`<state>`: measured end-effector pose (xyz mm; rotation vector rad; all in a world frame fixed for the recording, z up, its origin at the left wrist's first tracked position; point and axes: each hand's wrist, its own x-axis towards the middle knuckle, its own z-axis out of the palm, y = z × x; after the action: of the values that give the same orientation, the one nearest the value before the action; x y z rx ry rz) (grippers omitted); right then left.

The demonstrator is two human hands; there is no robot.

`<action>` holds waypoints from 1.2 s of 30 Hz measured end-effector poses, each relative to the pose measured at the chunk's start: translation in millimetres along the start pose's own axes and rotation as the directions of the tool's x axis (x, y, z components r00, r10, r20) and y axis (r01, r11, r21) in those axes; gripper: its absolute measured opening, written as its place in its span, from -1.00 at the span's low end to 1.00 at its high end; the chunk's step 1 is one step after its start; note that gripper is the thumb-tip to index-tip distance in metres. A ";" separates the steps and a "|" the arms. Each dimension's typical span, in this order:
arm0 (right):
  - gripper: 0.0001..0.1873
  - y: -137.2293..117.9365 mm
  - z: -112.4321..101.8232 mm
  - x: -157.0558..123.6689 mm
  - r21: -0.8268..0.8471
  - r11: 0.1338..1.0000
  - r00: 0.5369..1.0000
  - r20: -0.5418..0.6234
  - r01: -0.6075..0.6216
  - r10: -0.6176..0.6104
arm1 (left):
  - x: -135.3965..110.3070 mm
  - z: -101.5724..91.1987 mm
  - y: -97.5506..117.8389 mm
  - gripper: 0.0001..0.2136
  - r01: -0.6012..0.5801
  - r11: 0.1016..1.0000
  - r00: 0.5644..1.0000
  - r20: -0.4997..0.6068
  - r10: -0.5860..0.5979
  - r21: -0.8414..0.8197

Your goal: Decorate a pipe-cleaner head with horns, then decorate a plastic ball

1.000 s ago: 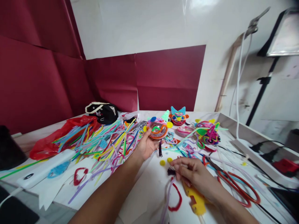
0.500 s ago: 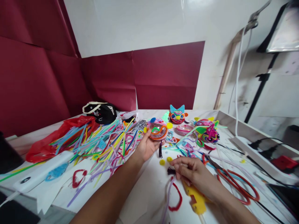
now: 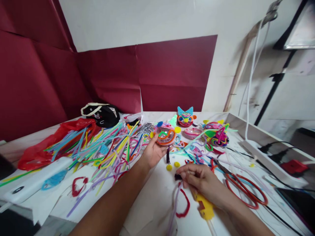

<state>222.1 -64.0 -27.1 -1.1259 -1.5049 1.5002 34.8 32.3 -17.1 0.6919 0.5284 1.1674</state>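
Note:
My left hand (image 3: 152,152) is closed around a round clear ball (image 3: 165,134) wrapped in orange, pink and green pipe cleaners, with a dark tassel (image 3: 168,156) hanging below it. My right hand (image 3: 200,180) rests on the white table with fingers curled, pinching a small dark tuft (image 3: 177,177). A yellow glue gun (image 3: 204,206) lies under that wrist. Two yellow pompoms (image 3: 172,166) sit between my hands, and a red and a lilac pipe cleaner (image 3: 183,205) curl in front.
A heap of coloured pipe cleaners (image 3: 108,147) spreads left, over a red plastic bag (image 3: 41,147). Two finished decorated figures (image 3: 185,117) (image 3: 216,136) stand behind. A black pouch (image 3: 102,114), a white power bank (image 3: 31,182), red loops (image 3: 244,188) and a power strip (image 3: 268,160) lie around.
The view has drifted slightly, so everything sits a little lower and further left. Both hands keep their hold and have hardly moved.

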 end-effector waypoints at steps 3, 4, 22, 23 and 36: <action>-0.55 -0.4 1.6 -0.5 -0.028 1.000 1.000 0.004 0.005 -0.005 | 0.6 0.7 -4.2 -0.58 -0.005 1.000 1.000 -0.011 0.005 0.000; -0.55 -0.1 2.4 -0.5 -0.037 0.999 1.000 -0.004 0.010 -0.010 | 0.6 0.6 -6.3 -0.60 -0.013 1.000 1.000 -0.008 0.013 0.006; -0.46 3.1 9.3 -0.4 -0.073 0.996 0.994 -0.091 0.058 -0.064 | -2.4 8.0 -19.3 -0.62 -0.333 0.935 0.942 0.084 0.325 0.122; -0.43 3.1 9.3 -0.3 -0.077 0.995 0.990 -0.119 0.071 -0.080 | -2.7 8.5 -18.8 -0.60 -0.343 0.932 0.938 0.091 0.334 0.115; -0.54 11.8 2.9 0.7 -0.231 0.945 0.843 -0.437 0.231 -0.313 | -4.0 7.1 -16.4 -0.62 -0.332 0.940 0.916 0.268 0.299 0.085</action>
<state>220.3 -65.1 -39.0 -1.2069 -1.3908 0.8362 49.1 23.2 -24.1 1.0514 0.2831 1.3294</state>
